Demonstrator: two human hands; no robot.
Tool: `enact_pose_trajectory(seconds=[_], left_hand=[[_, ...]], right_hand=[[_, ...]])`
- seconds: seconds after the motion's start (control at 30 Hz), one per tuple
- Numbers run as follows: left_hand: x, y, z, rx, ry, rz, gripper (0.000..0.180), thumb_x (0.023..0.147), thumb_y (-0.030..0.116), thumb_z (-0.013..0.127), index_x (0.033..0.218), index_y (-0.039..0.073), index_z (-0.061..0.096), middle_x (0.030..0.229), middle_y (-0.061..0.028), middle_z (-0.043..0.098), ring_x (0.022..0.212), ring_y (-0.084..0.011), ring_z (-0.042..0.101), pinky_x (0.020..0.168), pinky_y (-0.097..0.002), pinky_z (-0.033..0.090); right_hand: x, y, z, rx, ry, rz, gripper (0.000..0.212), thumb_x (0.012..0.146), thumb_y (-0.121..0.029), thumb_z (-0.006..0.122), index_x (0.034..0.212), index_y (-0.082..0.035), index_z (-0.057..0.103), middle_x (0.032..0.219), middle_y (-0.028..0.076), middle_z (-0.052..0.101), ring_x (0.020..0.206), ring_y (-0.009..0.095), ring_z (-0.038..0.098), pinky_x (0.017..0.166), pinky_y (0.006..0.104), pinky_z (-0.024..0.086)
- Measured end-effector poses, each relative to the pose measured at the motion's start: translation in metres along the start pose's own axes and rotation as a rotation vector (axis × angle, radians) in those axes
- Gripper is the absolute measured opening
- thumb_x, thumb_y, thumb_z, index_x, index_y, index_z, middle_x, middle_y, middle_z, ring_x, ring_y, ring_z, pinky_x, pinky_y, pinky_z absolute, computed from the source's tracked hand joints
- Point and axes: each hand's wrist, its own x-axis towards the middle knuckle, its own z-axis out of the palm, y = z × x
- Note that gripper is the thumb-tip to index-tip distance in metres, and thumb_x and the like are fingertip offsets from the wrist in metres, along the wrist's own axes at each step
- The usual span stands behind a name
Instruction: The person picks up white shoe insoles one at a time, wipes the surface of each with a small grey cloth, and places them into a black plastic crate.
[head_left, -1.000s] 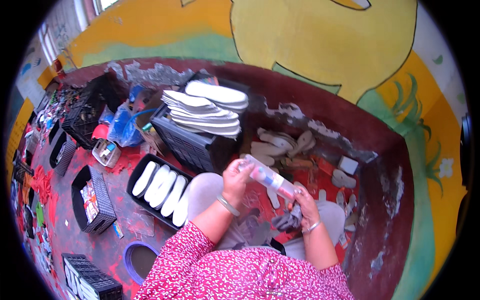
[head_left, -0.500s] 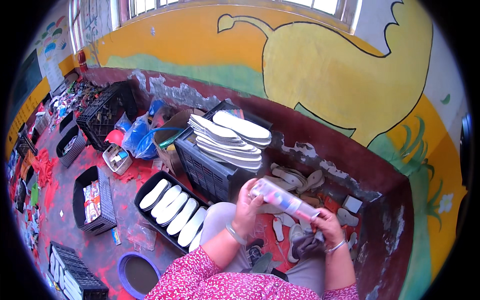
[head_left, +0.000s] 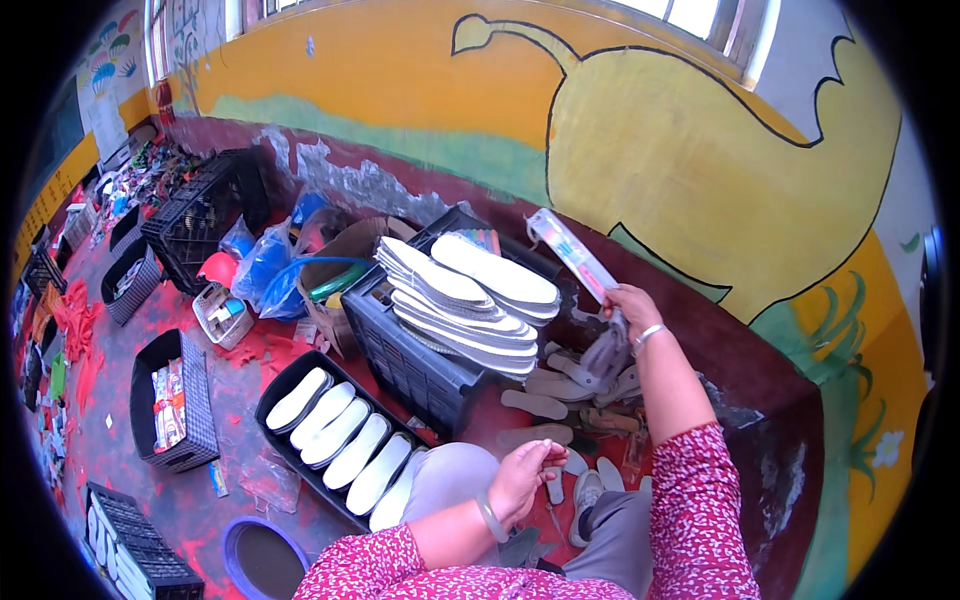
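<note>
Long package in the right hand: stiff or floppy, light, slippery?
Package likely stiff: it juts straight, held near one end by the right hand. Probably light, since just that hand supports it. Perhaps slippery, as it looks plastic-wrapped.

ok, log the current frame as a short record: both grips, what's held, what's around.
left grip: empty, fingers loosely curled, near the left knee
right grip: raised, closed on one end of a long package
black crate: piled with white insoles
black bin: row of white insoles
purple basin: on the floor
</note>
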Motion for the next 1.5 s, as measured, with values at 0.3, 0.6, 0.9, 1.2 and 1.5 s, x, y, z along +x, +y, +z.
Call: enact_pose_trajectory(seconds=[0.3, 0.6, 0.9, 1.2, 1.5], left_hand=[[-0.001, 0.005, -0.003, 0.037, -0.033, -0.055, 0.024, 0.095, 0.022, 0.047, 0.102, 0.003, 0.060, 0.102, -0.0076, 0.063, 0.095, -0.0153, 0.058, 0.077, -0.0270, 0.045], [0.002, -0.003, -0.005, 0.074, -0.053, -0.084, 0.024, 0.096, 0.022, 0.047, 0.100, 0.003, 0.060, 0.100, -0.0069, 0.063, 0.093, -0.0139, 0.058, 0.077, -0.0263, 0.046], [0.002, -0.012, 0.009, 0.083, -0.085, -0.134, 0.026, 0.096, 0.024, 0.046, 0.090, 0.004, 0.061, 0.091, -0.0051, 0.063, 0.080, -0.0099, 0.057, 0.069, -0.0223, 0.044], [0.005, -0.043, 0.046, 0.163, -0.080, 0.019, 0.039, 0.094, 0.041, 0.049, 0.117, 0.009, 0.053, 0.105, -0.0024, 0.058, 0.096, -0.0128, 0.055, 0.081, -0.0316, 0.045], [0.008, -0.061, 0.016, 0.256, -0.311, -0.045, 0.027, 0.093, 0.020, 0.054, 0.113, 0.002, 0.055, 0.102, -0.0060, 0.063, 0.093, -0.0153, 0.061, 0.084, -0.0312, 0.050]], right_hand=[[0.064, 0.022, 0.053, -0.203, -0.222, 0.149, 0.016, 0.084, -0.013, 0.054, 0.079, 0.001, 0.060, 0.065, 0.008, 0.057, 0.052, 0.017, 0.055, 0.051, 0.0285, 0.044], [0.069, -0.001, 0.054, -0.689, -0.222, 0.181, 0.041, 0.090, -0.032, 0.048, 0.100, 0.004, 0.063, 0.073, 0.013, 0.065, 0.059, 0.020, 0.061, 0.059, 0.0326, 0.049], [-0.027, 0.001, -0.018, -0.608, -0.233, 0.109, 0.034, 0.089, -0.029, 0.052, 0.085, 0.003, 0.064, 0.063, 0.009, 0.062, 0.055, 0.015, 0.056, 0.057, 0.0296, 0.045], [-0.205, -0.058, -0.010, 0.019, -0.251, 0.025, 0.022, 0.091, -0.018, 0.057, 0.099, 0.002, 0.061, 0.075, 0.003, 0.061, 0.064, 0.007, 0.055, 0.061, 0.0193, 0.045], [-0.310, 0.092, 0.003, 0.267, -0.041, -0.132, 0.042, 0.088, -0.010, 0.059, 0.127, -0.002, 0.047, 0.118, 0.007, 0.056, 0.101, 0.014, 0.055, 0.086, 0.0264, 0.045]])
